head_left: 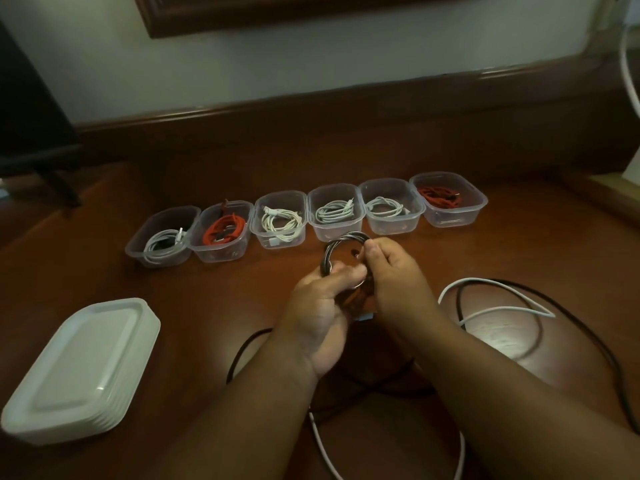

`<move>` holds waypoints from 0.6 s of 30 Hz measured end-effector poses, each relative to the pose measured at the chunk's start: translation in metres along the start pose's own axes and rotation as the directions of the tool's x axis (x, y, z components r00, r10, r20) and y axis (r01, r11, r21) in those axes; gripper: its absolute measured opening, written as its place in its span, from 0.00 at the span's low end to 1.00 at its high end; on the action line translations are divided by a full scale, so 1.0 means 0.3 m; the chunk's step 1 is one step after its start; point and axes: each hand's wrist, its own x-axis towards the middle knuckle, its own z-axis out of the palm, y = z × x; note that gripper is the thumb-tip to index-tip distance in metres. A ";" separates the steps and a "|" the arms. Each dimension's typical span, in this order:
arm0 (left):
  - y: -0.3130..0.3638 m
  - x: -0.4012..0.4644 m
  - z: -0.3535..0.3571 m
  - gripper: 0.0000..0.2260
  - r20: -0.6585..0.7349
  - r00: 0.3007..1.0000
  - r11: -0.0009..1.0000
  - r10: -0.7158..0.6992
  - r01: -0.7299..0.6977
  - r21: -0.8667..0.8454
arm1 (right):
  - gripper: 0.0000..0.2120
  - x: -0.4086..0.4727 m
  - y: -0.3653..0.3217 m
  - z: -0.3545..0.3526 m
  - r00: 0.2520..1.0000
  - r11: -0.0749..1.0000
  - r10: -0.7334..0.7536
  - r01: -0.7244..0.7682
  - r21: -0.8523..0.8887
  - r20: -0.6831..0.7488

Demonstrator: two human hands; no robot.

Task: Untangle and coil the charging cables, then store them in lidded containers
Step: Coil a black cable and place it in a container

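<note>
Your left hand (320,306) and right hand (391,271) meet above the table (207,306), forearms angled inward. Both grip the dark coil (337,245), fingers curled round its loops, just in front of the row of open containers (334,216).

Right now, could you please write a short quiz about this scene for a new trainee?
1. How many clear containers stand in the row, and do any have a lid on?
2. True or false: the stack of white lids lies right of the hands.
3. Which cable is being coiled? A) red B) dark C) white

Key
1. Six, all open; each holds a coiled cable.
2. False: it lies to the left, near the table edge.
3. B. The left hand and right hand both grip the dark cable coil; a loose white cable lies to the right.
</note>
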 end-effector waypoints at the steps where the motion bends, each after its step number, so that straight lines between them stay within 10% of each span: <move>1: 0.000 0.009 0.001 0.10 -0.055 0.998 0.998 0.024 -0.021 0.057 | 0.15 -0.004 -0.002 -0.002 0.999 0.999 -0.040 0.040 -0.018 -0.017; 11: 0.031 0.012 -0.031 0.15 -0.077 0.969 0.812 0.235 -0.152 0.564 | 0.11 0.009 -0.003 -0.043 0.978 0.994 -0.111 0.113 0.000 -0.179; 18: 0.064 0.020 -0.050 0.14 -0.062 0.956 0.806 0.287 -0.206 0.555 | 0.09 0.017 -0.014 -0.054 0.982 0.988 -0.017 0.046 0.150 -0.189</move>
